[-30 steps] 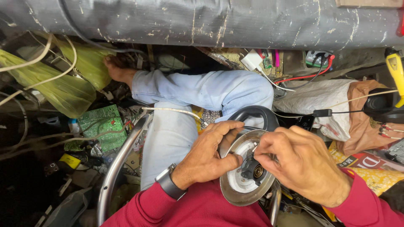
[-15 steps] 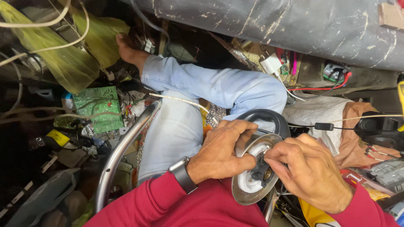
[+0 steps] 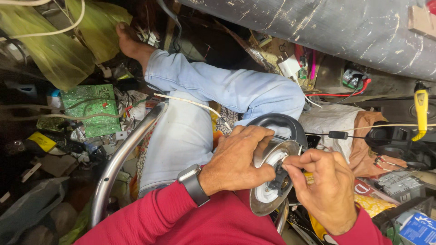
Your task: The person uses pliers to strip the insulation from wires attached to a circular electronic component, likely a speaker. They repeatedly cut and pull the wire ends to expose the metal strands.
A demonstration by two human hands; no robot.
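A round metal dish with a white centre and a black rubber rim [image 3: 272,181] rests on my lap. My left hand [image 3: 236,159] grips its near edge, fingers curled over the rim. My right hand [image 3: 324,188] pinches a small black part [image 3: 279,181] at the dish's centre with thumb and fingertips. A thin white wire [image 3: 190,103] runs across my pale jeans toward the dish. I wear red sleeves and a grey wristwatch [image 3: 193,183].
A curved chrome tube [image 3: 120,156] arcs to the left of my knee. A green circuit board [image 3: 93,109] and scattered parts lie left. A grey scratched surface [image 3: 327,27] spans the top. A yellow-handled tool [image 3: 420,109], cloth and boxes crowd the right.
The view has shifted and tilted. My right hand has moved off the dish's face, and its fingertips now pinch the centre part; my left hand keeps its grip.
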